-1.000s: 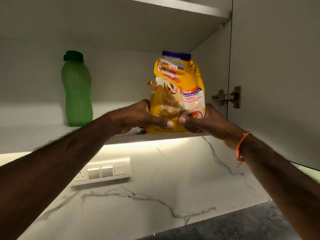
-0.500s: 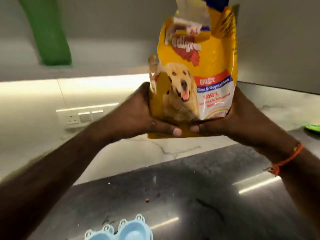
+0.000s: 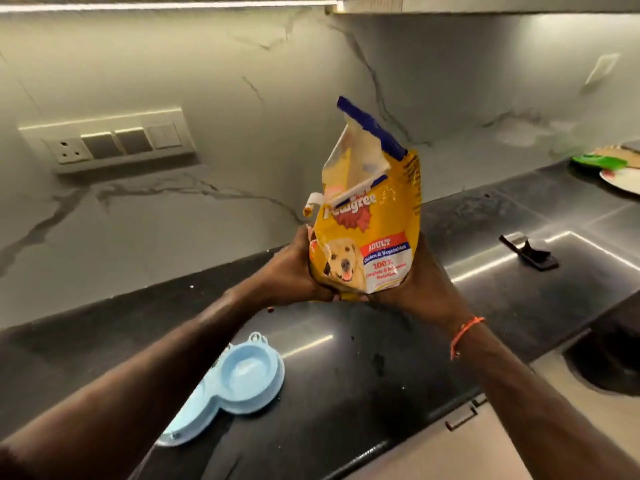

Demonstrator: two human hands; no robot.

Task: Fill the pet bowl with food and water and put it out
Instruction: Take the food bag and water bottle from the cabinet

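1. Your left arm covers part of the blue bowl, so you see only one round cup and the near end of it.
2. The bottom of the food bag is hidden behind your fingers.
3. The first word on the bag is creased and hard to read. You can read "ADULT" and see a dog's face.
4. At the far right a plate and a green thing are cut off by the edge. You cannot tell what the green thing is.
5. The sink at the right is dark inside and partly cut off.
6. Your left hand holds the bag's left side, fingers curled under it. This grip is tight on the bag.
7. Your right hand holds the bag's right side the same way. An orange band is on that wrist.
8. Both arms reach forward. The bag is up in the air above the black bench, leaning a bit left, its top torn open.
9. The bowl lies on the bench, near you and left of the bag.
10. A few small crumbs lie on the bench.
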